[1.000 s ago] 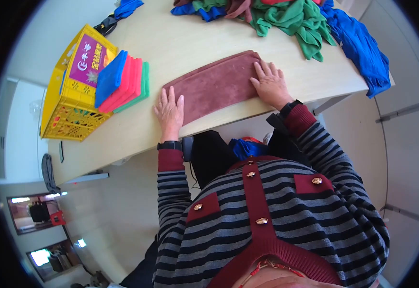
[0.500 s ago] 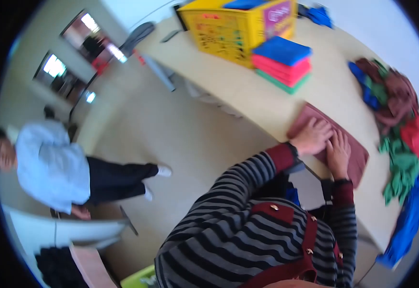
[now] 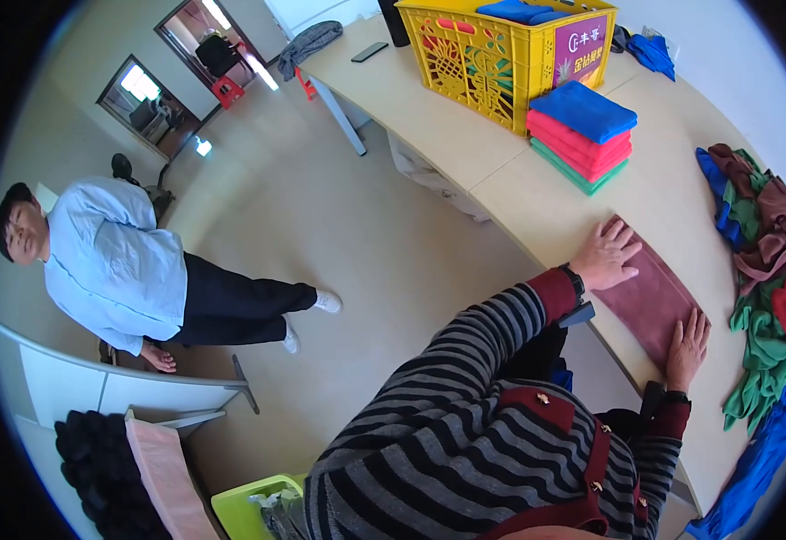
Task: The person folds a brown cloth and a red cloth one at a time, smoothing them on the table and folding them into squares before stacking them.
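Observation:
A folded brown cloth [image 3: 645, 301] lies flat on the table as a long rectangle near the front edge. My left hand [image 3: 605, 256] rests on its far end, palm down with fingers spread. Toward the cloth's other end, my right hand [image 3: 686, 349] lies flat along the edge, fingers stretched out. Neither hand grips anything. Beyond my left hand stands a neat stack of folded cloths [image 3: 582, 135], blue on top, red in the middle and green below.
A yellow plastic crate [image 3: 505, 63] with cloths inside stands behind the stack. Loose brown, green, red and blue cloths [image 3: 767, 243] are heaped along the table's right side. A phone [image 3: 370, 52] lies farther off. A person [image 3: 123, 261] stands at left. A green bin [image 3: 244, 504] sits below.
My hands have moved apart from the middle of the brown cloth toward its two ends. The view has shifted, so the table's things appear lower and farther right.

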